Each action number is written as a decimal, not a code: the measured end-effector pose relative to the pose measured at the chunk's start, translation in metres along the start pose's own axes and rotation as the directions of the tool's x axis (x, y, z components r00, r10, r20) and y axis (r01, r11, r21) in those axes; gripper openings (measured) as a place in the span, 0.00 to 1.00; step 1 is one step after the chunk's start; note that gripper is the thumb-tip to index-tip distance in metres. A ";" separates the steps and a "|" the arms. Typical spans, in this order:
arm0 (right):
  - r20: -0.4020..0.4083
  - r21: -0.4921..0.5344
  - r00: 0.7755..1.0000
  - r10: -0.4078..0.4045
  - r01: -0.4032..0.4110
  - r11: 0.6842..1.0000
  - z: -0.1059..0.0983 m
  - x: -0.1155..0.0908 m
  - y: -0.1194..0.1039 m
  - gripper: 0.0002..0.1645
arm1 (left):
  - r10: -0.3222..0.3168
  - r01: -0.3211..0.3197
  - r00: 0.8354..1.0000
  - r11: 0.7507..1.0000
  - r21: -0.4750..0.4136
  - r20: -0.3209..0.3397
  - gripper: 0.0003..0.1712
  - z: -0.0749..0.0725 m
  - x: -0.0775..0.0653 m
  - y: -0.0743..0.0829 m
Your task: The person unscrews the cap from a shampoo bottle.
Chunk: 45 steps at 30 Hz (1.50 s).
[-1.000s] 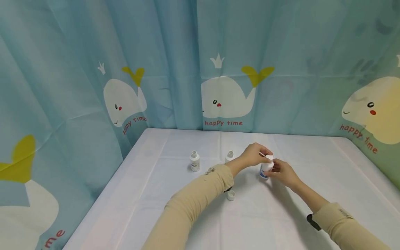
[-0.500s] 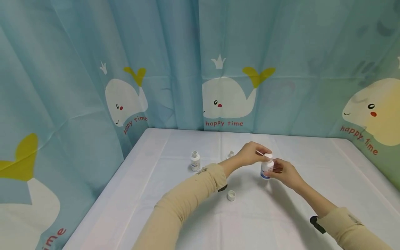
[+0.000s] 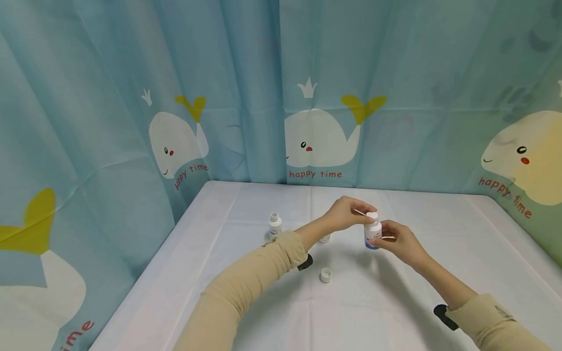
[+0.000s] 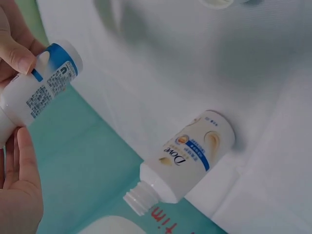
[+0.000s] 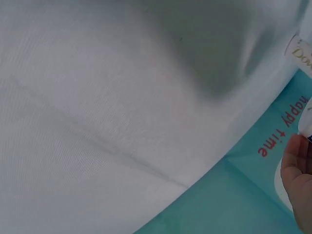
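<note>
My right hand grips the lower body of a white bottle with a blue band at its base. From the left, my left hand pinches the white cap at its top. The bottle appears held just above the table, nearly upright. In the left wrist view, both hands are around this bottle. An uncapped white Dove bottle stands nearby; in the head view my left hand and forearm hide most of it. In the right wrist view, only part of my right hand shows.
Another uncapped white bottle stands farther left, its base partly behind my left sleeve. A loose white cap lies on the white-covered table in front. A blue whale-print curtain hangs along the back and sides.
Both hands have shifted slightly left and up with the capped bottle between them. My left forearm has moved left, so it hides more of the middle bottle.
</note>
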State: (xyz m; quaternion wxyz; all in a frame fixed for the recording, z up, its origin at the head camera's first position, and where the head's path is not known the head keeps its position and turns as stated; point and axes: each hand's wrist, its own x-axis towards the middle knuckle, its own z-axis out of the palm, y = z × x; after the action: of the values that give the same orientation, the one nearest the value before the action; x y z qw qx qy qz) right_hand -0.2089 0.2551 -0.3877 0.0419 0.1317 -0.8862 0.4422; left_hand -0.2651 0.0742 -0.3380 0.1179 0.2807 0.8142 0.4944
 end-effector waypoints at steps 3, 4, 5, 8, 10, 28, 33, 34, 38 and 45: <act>-0.041 0.061 0.998 0.046 -0.043 0.997 0.001 -0.001 -0.006 0.25 | 0.011 -0.012 1.000 0.999 -0.040 -0.018 0.17 -0.003 -0.002 0.002; -0.053 0.090 0.997 0.063 -0.058 0.994 0.001 -0.002 -0.008 0.26 | 0.013 -0.014 1.000 0.998 -0.054 -0.022 0.17 -0.004 -0.003 0.002; -0.064 0.119 0.995 0.080 -0.072 0.990 0.002 -0.003 -0.010 0.27 | 0.013 -0.015 1.000 0.998 -0.066 -0.025 0.17 -0.005 -0.004 0.003; -0.076 0.187 0.991 0.107 -0.091 0.978 0.003 -0.004 -0.017 0.28 | 0.013 -0.015 0.999 0.996 -0.084 -0.032 0.18 -0.009 -0.007 0.006; -0.078 0.202 0.991 0.113 -0.095 0.975 0.003 -0.004 -0.021 0.29 | 0.014 -0.017 0.999 0.996 -0.090 -0.040 0.17 -0.012 -0.009 0.008; -0.082 0.248 0.995 0.064 -0.042 0.968 0.016 -0.007 -0.051 0.27 | 0.113 -0.125 0.983 0.989 -0.076 -0.143 0.16 -0.032 -0.039 0.014; -0.119 0.239 0.993 -0.028 0.055 0.969 0.023 -0.005 -0.057 0.23 | 0.119 -0.137 0.978 0.986 -0.095 -0.171 0.17 -0.037 -0.048 0.015; -0.120 0.239 0.992 -0.038 0.066 0.969 0.024 -0.005 -0.058 0.23 | 0.119 -0.137 0.977 0.986 -0.094 -0.178 0.17 -0.038 -0.050 0.016; -0.117 0.239 0.991 -0.057 0.084 0.967 0.027 -0.006 -0.062 0.22 | 0.115 -0.135 0.974 0.987 -0.091 -0.195 0.17 -0.041 -0.057 0.017; -0.084 0.260 0.991 -0.101 0.120 0.958 0.031 -0.007 -0.071 0.20 | 0.110 -0.127 0.965 0.990 -0.055 -0.237 0.16 -0.046 -0.069 0.018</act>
State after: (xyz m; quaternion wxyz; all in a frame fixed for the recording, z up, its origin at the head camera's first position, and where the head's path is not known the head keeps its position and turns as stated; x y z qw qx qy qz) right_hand -0.1811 0.1907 -0.3533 0.0795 0.1698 -0.8086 0.5576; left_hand -0.2246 0.0066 -0.3062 0.0014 0.2645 0.7864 0.5582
